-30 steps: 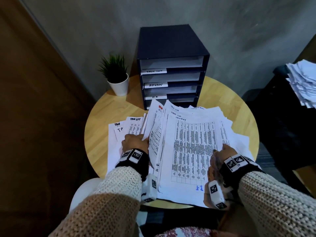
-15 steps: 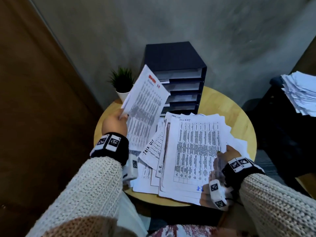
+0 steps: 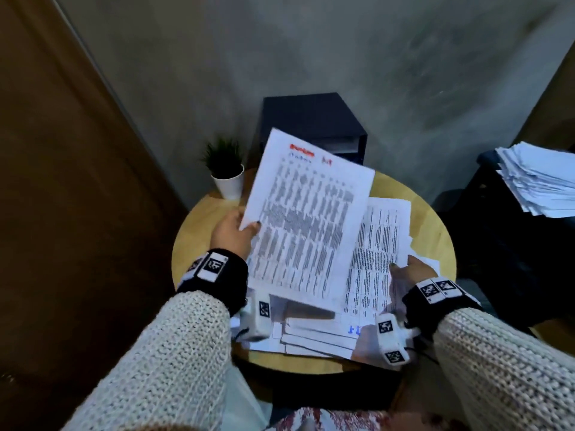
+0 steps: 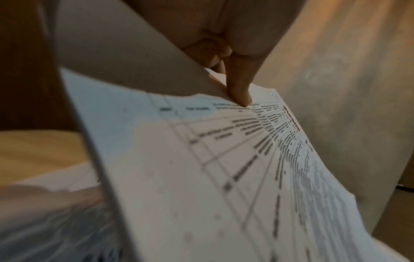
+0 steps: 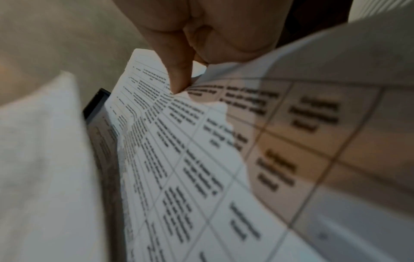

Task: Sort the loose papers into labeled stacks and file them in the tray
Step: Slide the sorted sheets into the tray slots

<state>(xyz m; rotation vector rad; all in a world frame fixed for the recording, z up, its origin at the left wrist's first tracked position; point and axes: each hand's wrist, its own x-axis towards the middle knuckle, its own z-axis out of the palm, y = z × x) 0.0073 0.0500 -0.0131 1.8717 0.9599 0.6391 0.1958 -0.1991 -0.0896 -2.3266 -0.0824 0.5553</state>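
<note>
Sheet [image 3: 306, 219] held up above the bench [image 3: 199, 231], in front of the tray [image 3: 311, 119]; long axis runs near to far, leaning right; red heading at the far end, printed table facing the camera; text too blurred to read.
Second sheet [image 3: 378, 259] lies just right of it, long axis also near to far, partly tucked under the first sheet's right edge; blue mark at its near end.
Pile [image 3: 314, 337] of loose papers spread on the bench beneath both, near edge overhanging slightly.

Bench round, light wood; dark tray at its far side against a grey wall; small plant [image 3: 225, 169] in a white pot left of the tray; brown panel to the left; further paper stack [image 3: 538, 178] on a dark surface to the right, well apart.

Left hand [image 3: 231, 233] raised, grip pinching the first sheet's left edge, thumb on top; left wrist view shows a fingertip [image 4: 238, 95] pressed on the paper.
Right hand [image 3: 410, 272] low at the second sheet's right edge, grip pinching it; right wrist view shows thumb [image 5: 179, 74] on the printed face.
Both sleeves knitted, cream.
</note>
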